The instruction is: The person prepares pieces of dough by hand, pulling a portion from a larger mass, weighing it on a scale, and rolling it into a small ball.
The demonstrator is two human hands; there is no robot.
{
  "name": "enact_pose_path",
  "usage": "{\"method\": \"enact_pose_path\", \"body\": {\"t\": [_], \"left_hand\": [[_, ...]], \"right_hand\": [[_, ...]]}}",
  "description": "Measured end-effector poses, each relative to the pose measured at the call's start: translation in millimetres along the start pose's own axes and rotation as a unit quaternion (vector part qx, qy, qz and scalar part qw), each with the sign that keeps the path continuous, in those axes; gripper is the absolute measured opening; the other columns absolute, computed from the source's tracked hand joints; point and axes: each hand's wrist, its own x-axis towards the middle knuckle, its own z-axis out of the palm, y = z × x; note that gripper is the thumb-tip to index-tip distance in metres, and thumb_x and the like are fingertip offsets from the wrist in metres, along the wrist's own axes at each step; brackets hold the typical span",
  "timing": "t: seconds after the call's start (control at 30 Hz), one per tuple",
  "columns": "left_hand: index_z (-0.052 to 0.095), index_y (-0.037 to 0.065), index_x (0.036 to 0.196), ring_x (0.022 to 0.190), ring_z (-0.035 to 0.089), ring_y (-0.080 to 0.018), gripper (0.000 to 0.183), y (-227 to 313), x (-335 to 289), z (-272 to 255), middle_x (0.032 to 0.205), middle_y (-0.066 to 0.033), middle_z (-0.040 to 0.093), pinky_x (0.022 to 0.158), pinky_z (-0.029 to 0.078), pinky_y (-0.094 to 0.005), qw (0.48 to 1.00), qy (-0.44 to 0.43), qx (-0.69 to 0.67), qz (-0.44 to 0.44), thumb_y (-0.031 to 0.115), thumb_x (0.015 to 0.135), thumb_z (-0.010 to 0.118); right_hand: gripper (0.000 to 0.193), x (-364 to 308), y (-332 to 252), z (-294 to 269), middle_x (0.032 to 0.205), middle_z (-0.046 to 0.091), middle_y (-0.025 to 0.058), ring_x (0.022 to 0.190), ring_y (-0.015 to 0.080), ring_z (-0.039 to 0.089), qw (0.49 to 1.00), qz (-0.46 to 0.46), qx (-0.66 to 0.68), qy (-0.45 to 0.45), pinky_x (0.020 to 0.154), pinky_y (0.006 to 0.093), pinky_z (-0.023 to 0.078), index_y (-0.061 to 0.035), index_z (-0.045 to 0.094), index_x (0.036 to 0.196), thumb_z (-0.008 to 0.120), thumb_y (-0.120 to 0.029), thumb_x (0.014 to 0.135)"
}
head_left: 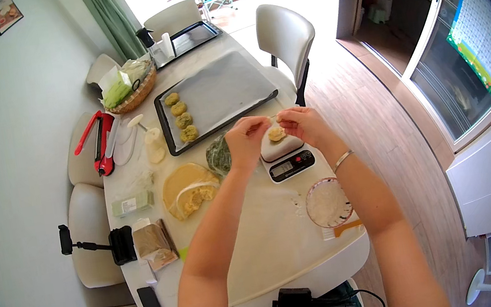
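Observation:
My left hand (247,139) and my right hand (304,125) meet over a kitchen scale (292,167), thumbs and fingertips pinched close together. What lies between the fingertips is too small to make out. Just under them, a pale yellow lump of dough (277,134) rests on the scale's plate. Beside my left wrist sits a dark green mass under clear plastic wrap (218,156), partly hidden by that hand. Farther left a big flat piece of yellow dough (182,184) lies on the table, its near edge torn and crumbly.
Beyond my hands, a paper-lined baking tray (218,91) carries several green-yellow balls (183,120) along its left side. A glass bowl (328,203) and a brush (344,229) lie by my right forearm. At left are a phone stand (121,245), a red-handled tool (103,142) and a basket (140,93).

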Motion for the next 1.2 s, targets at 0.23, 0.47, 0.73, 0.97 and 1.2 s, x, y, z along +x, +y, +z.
{"method": "enact_pose_path", "body": {"t": [0.23, 0.47, 0.73, 0.97, 1.2], "left_hand": [[0.067, -0.005, 0.097, 0.074, 0.067, -0.0138, 0.018, -8.5, -1.8, -8.9, 0.086, -0.0086, 0.07, 0.069, 0.056, -0.0251, 0.974, -0.001, -0.169, -0.153, 0.005, 0.083, 0.071], [0.067, -0.005, 0.1, 0.076, 0.067, -0.0138, 0.02, -13.0, -3.3, -6.5, 0.088, -0.009, 0.07, 0.071, 0.056, -0.0256, 0.974, -0.005, -0.177, -0.139, 0.005, 0.084, 0.07], [0.066, -0.005, 0.103, 0.079, 0.067, -0.0122, 0.022, -18.4, 3.0, -3.8, 0.088, -0.0088, 0.07, 0.074, 0.055, -0.0253, 0.983, -0.078, -0.105, -0.13, 0.002, 0.083, 0.069], [0.067, -0.004, 0.101, 0.079, 0.067, -0.0129, 0.019, -3.9, 8.7, 2.0, 0.087, -0.0094, 0.07, 0.07, 0.056, -0.0253, 0.983, -0.083, -0.065, -0.147, 0.003, 0.084, 0.069], [0.067, -0.005, 0.1, 0.079, 0.067, -0.0128, 0.02, -6.3, 4.8, 2.9, 0.087, -0.0099, 0.07, 0.07, 0.055, -0.0253, 0.984, -0.096, -0.075, -0.132, 0.002, 0.083, 0.07]], "right_hand": [[0.02, 7.2, 7.4, -5.6, 0.089, 0.068, 0.0114, 0.075, 0.0154, 0.066, 0.933, -0.073, -0.352, 0.023, 0.067, 0.0252, 0.051, -0.0008, 0.068, 0.087, 0.073, -0.018, 0.079], [0.014, 13.7, 25.3, -8.8, 0.076, 0.062, 0.0132, 0.068, 0.0278, 0.061, 0.774, -0.294, -0.557, 0.065, 0.066, 0.0381, 0.048, -0.008, 0.072, 0.079, 0.074, -0.021, 0.074], [0.023, 10.6, -12.0, 11.4, 0.08, 0.069, 0.0126, 0.073, 0.0194, 0.068, 0.879, -0.163, -0.443, 0.066, 0.062, 0.0286, 0.051, -0.003, 0.073, 0.089, 0.071, -0.025, 0.081], [0.023, 2.8, -27.4, 15.6, 0.08, 0.071, 0.0056, 0.075, 0.0111, 0.067, 0.928, -0.095, -0.357, -0.039, 0.064, 0.0239, 0.053, -0.0025, 0.073, 0.091, 0.072, -0.023, 0.08], [0.022, 6.4, -19.5, 10.0, 0.078, 0.07, 0.006, 0.071, 0.0104, 0.065, 0.934, -0.079, -0.346, -0.04, 0.064, 0.0236, 0.053, -0.0013, 0.073, 0.088, 0.074, -0.021, 0.078]]}}
